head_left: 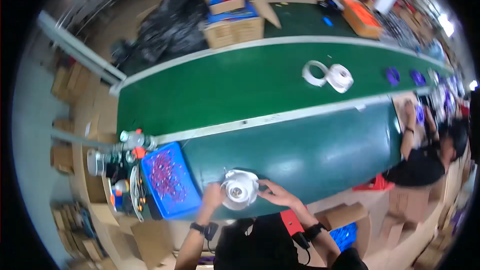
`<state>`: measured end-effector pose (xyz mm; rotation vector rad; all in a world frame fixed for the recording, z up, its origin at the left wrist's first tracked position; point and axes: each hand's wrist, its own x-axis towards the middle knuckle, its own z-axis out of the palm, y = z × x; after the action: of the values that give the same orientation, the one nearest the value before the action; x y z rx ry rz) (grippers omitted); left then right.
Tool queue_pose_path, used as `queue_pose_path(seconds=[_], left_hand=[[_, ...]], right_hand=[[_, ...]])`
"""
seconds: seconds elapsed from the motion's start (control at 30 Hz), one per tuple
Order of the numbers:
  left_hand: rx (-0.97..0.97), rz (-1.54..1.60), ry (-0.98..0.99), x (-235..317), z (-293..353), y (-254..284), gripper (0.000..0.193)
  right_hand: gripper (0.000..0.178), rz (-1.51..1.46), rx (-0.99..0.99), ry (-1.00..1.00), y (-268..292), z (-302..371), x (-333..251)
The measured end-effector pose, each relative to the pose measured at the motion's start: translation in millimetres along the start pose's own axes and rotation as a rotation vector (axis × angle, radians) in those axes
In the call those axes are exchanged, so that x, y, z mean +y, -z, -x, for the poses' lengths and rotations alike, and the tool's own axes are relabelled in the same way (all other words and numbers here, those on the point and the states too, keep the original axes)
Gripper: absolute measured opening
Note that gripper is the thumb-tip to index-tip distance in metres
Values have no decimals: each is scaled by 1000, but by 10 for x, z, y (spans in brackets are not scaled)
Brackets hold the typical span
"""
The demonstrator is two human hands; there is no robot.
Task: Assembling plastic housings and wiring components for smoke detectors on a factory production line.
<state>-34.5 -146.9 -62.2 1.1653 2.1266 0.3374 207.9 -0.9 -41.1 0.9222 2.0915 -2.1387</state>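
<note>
The left hand (214, 196) is at the 9 o'clock edge of a white round plastic housing (241, 188). Its fingers are blurred and foreshortened; whether this grip is closed on the edge cannot be told. The right hand (278, 194) is at 3 o'clock, its grip partly open, fingers extended to the rim; contact pressure cannot be determined. The opposed hands probably steady the part and limit rotation.

The housing is on the near edge of the dark green bench (300, 155), directly before the wearer, a position that presumably permits work from both sides. Its open face is upward, exposing a central hub (237, 192). Fine hub detail is too small to resolve; the underside is hidden.

At 9 o'clock from the housing, a blue tray (189, 206) holds small red-purple pieces (166, 176), apparently wired. Its location just beside the left hand suggests short-reach picking. The pieces overlap and cannot be counted.

At 1 o'clock, across the white divider rail (265, 118), a white ring (315, 73) and a second white housing (340, 78) sit side by side on the green belt (215, 80); whether they touch is unclear.

Near 3 o'clock, a co-worker (422, 162) handles a purple part (420, 114), whose shape is indistinct.
</note>
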Motion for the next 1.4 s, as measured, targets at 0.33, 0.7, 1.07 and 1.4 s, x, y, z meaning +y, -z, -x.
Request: queue_pose_path(seconds=[0.33, 0.7, 1.07, 1.4], left_hand=[[9, -307, -75, 1193, -539, -200, 35], [-178, 846, -193, 1104, 489, 644, 47], [142, 1032, -148, 1149, 185, 339, 34], [43, 408, 71, 746, -301, -56, 27]], right_hand=[[48, 402, 592, -137, 79, 98, 235], [60, -237, 130, 112, 109, 693, -606], [54, -237, 171, 277, 126, 674, -634], [53, -306, 383, 10, 869, 495, 4]])
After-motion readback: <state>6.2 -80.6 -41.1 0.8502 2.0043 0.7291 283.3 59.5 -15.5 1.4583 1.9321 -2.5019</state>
